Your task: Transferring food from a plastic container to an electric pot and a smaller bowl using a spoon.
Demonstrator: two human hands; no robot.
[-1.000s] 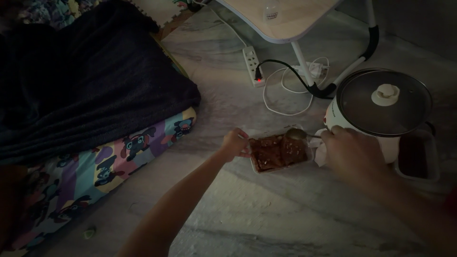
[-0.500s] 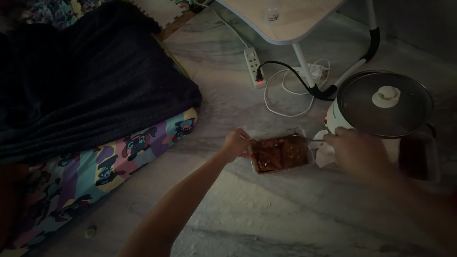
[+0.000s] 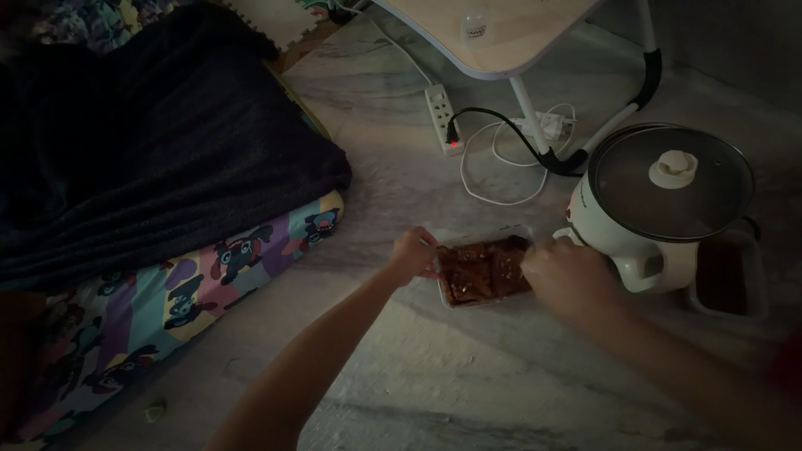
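**Two hands on a tray of dark food, on the floor beside a rice cooker**

A small rectangular tray (image 3: 483,272) filled with dark brown food sits on the pale marble floor (image 3: 434,376), just left of a white rice cooker (image 3: 647,225) with a glass lid and white knob. The left hand (image 3: 413,255) holds the tray's left edge, fingers curled onto the rim in a closed grip. The right hand (image 3: 566,276) rests over the tray's right end, touching it; the light is too dim to tell whether its grip is closed on the rim or on something small.

To the right of the cooker lies a second container (image 3: 725,280) with dark contents. Behind the tray, a white power strip (image 3: 443,117) with a red light lies on the floor, with a black plug and white cables coiled near the legs of a low tabletop (image 3: 501,33). On the left is a mattress with a cartoon-print sheet (image 3: 192,292), covered by a dark blanket (image 3: 142,159).
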